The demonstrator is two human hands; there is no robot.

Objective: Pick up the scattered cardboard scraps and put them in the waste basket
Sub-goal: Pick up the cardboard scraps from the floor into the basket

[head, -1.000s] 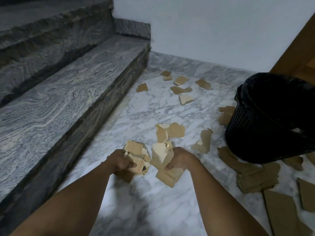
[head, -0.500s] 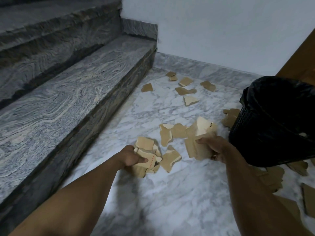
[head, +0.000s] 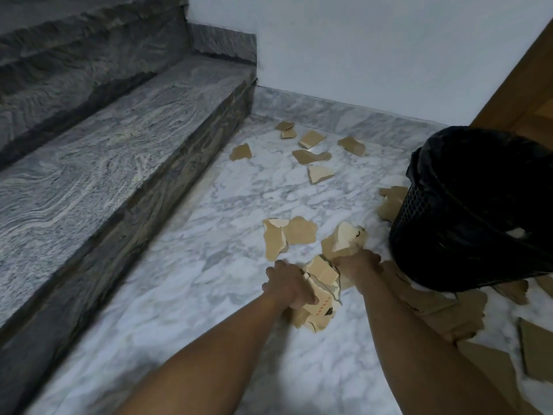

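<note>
My left hand (head: 288, 287) grips a thick bundle of cardboard scraps (head: 320, 307) low over the marble floor. My right hand (head: 357, 266) is closed on another handful of cardboard scraps (head: 344, 239), touching the left bundle. The black mesh waste basket (head: 419, 211), lined with a black bag, stands just right of my right hand. Two loose scraps (head: 288, 236) lie on the floor beyond my hands. Several smaller scraps (head: 311, 155) are scattered near the far wall.
Grey stone stairs (head: 119, 151) rise along the left. A white wall (head: 359, 55) closes the back and a wooden door (head: 526, 94) stands at the right. Larger cardboard sheets (head: 443, 310) lie under and beside my right forearm; more scraps (head: 392, 202) sit by the basket.
My right hand has come back left and down from beside the basket to meet the left hand's bundle. The left hand has shifted right with its scraps.
</note>
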